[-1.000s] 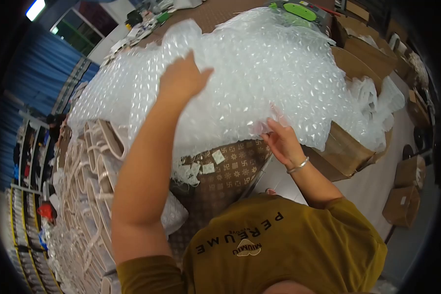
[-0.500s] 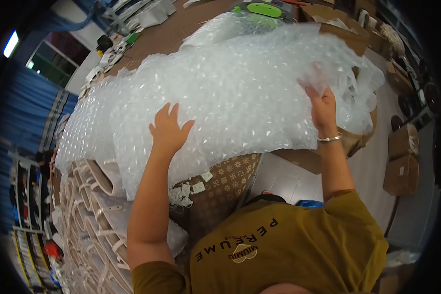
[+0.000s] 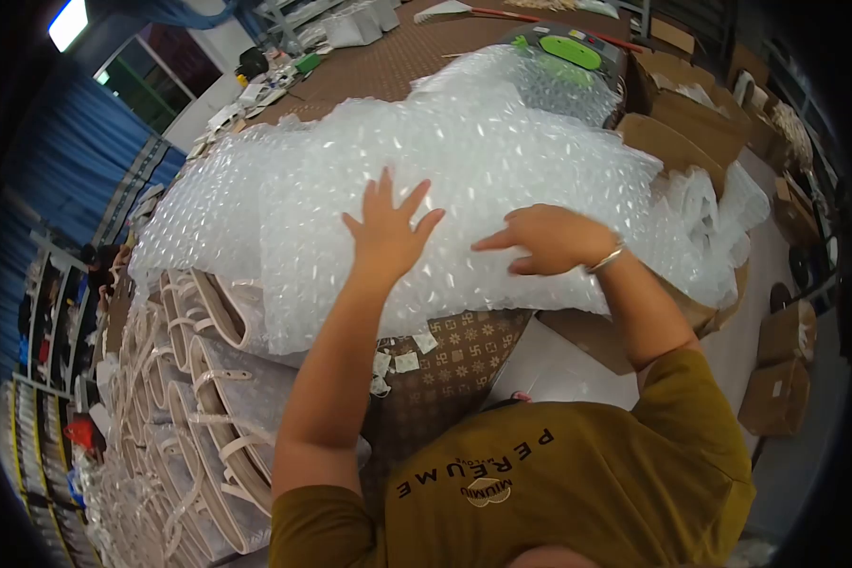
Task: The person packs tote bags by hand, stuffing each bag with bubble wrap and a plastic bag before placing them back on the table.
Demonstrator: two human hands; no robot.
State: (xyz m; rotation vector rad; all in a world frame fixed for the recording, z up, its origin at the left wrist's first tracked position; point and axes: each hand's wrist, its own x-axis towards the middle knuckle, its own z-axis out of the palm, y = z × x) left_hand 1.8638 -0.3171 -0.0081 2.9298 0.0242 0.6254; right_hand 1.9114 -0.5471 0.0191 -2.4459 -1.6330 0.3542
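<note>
A wide sheet of clear bubble wrap [image 3: 502, 161] lies spread over the table in front of me. My left hand [image 3: 388, 232] is over its middle, palm down with the fingers spread, holding nothing. To the right of it, my right hand [image 3: 549, 239] reaches inward over the sheet, fingers stretched toward the left, with nothing in them. The bubble wrap's right end hangs in crumpled folds beside an open carton. Below its left edge stand several grey and beige handbags [image 3: 222, 398], packed close together.
A brown patterned tablecloth [image 3: 473, 355] shows at the near edge, with small white paper tags [image 3: 407, 363] on it. A black and green machine [image 3: 573, 57] stands at the back. Open cardboard boxes [image 3: 691, 109] line the right side.
My right hand has left the right end of the bubble wrap, which it was handling, and moved inward over the sheet. The raised right part has settled flatter. My left hand stays over the sheet.
</note>
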